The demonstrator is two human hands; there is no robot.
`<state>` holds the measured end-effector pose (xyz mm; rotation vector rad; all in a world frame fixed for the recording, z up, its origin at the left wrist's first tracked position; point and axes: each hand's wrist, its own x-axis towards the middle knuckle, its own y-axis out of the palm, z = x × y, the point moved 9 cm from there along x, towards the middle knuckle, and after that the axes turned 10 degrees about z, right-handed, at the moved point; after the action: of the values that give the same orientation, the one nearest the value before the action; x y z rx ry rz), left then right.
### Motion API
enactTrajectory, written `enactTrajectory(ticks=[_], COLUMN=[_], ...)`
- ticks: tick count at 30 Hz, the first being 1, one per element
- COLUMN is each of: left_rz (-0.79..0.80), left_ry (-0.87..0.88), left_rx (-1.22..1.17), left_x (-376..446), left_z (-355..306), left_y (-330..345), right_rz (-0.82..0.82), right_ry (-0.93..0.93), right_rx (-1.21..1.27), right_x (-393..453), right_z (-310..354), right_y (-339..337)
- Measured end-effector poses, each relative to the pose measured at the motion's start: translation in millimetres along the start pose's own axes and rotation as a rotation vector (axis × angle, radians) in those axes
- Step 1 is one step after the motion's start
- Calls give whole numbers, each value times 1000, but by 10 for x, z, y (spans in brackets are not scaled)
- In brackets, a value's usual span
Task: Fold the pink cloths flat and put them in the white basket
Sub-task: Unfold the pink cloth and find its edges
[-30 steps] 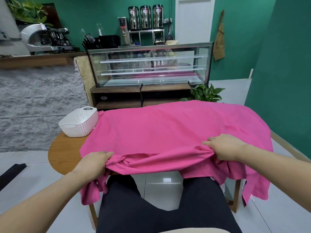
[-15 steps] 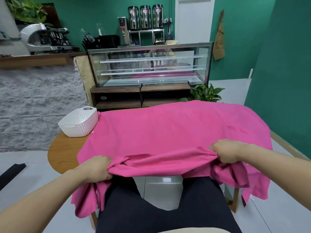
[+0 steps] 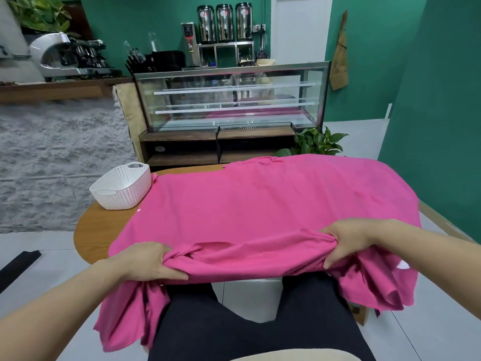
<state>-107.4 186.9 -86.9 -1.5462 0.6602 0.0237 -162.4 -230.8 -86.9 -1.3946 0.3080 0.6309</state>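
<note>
A large pink cloth [image 3: 260, 204] lies spread over most of the round wooden table [image 3: 96, 230]. Its near edge is bunched and hangs over the table's front, draping down on both sides of my lap. My left hand [image 3: 145, 261] grips the bunched near edge on the left. My right hand [image 3: 348, 241] grips the same edge on the right. The stretch of cloth between my hands is pulled taut. The white basket [image 3: 121, 187] stands on the table's far left, just beside the cloth's left edge, with nothing visible in it.
Beyond the table stands a glass display case [image 3: 231, 97] on a dark wooden base. A potted plant [image 3: 317, 144] sits behind the table's far right. A stone-faced counter [image 3: 57, 157] with a coffee machine is at the left. Green walls close the right side.
Both hands have drawn the gripped near edge toward me and lower. The cloth slid with them, so more hangs off the front and a strip of table shows at the far edge.
</note>
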Motion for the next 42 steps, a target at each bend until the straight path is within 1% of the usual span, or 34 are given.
enactTrajectory(ticks=[3,5,8,12,15,18,21,23,25,26,28,29,30,31,33,35,37,39,41,42], left_rz=[14,-42,-106,-134,-227,-334,-436,-455,-418,-372,-271,-251,-257,-275,-311,-356,-438,-536,-572,-565], left_ry=[106,156,220,198,197,164,89,50,54,64,46,45,70,125,242,299,241,94,-40,-67], left_rx=[-197,-297,-477,-611,-710,-685,-574,-584,-614,-587,-380,-260,-199,-208,-313,-339,-300,-207,-75,-13], left_x=[42,55,48,117,233,383,530,633,706,748,815,839,885,927,992,1063,1124,1197,1257,1295], left_z=[28,-6,-91,-37,63,232,318,334,296,261,203,173,161,143,136,135,175,293,341,320], left_y=[-17,-112,-281,-444,-611,-775,-937,-1015,-1067,-1076,-1065,-1080,-1114,-1171,-1277,-1370,-1450,-1512,-1579,-1599], right_rz=[-64,-78,-134,-216,-227,-324,-415,-468,-517,-520,-496,-481,-474,-469,-457,-436,-435,-490,-528,-531], right_ry=[-51,-65,-65,-64,-85,-42,57,84,85,80,81,93,115,141,168,161,170,180,160,149], right_rx=[145,228,261,266,296,275,105,88,120,146,177,180,176,170,142,147,149,146,195,216], right_x=[10,18,70,105,139,158,168,201,231,267,348,382,419,463,551,646,710,763,849,901], right_z=[-4,-7,-53,-137,-178,-262,-338,-367,-384,-404,-460,-502,-567,-645,-769,-848,-872,-869,-864,-864], right_y=[-99,-150,-258,-482,-648,-887,-1111,-1234,-1341,-1383,-1437,-1456,-1479,-1506,-1547,-1568,-1596,-1665,-1706,-1713])
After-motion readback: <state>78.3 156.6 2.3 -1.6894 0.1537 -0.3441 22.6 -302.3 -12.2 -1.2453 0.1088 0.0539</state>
